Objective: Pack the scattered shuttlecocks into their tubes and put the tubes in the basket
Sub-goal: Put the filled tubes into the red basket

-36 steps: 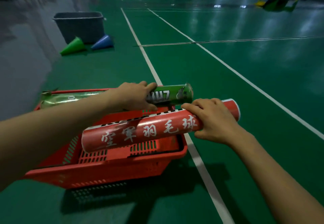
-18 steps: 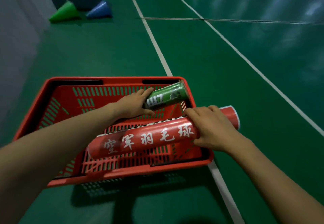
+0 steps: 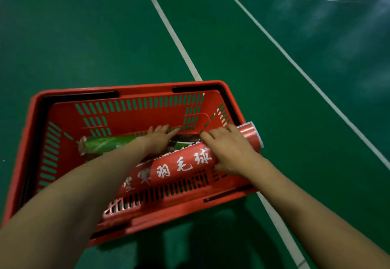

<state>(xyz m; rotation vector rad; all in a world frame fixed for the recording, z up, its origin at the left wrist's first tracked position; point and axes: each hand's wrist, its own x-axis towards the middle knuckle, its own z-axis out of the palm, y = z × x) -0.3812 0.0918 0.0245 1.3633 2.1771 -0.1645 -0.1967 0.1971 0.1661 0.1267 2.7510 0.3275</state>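
Two tubes. Right grip (image 3: 230,150) clasps the red cardboard shuttlecock tube (image 3: 181,164), end overhanging the red slotted plastic basket (image 3: 145,87); I would swing it inward before release. Farther, left grip (image 3: 160,140) lies flat-fingered on the glossy green tube (image 3: 105,144) inside.

The left hand (image 3: 160,140) and right hand (image 3: 231,152) are bare. The left forearm (image 3: 84,186) and right forearm (image 3: 306,203) are uncovered as far as the view reaches.
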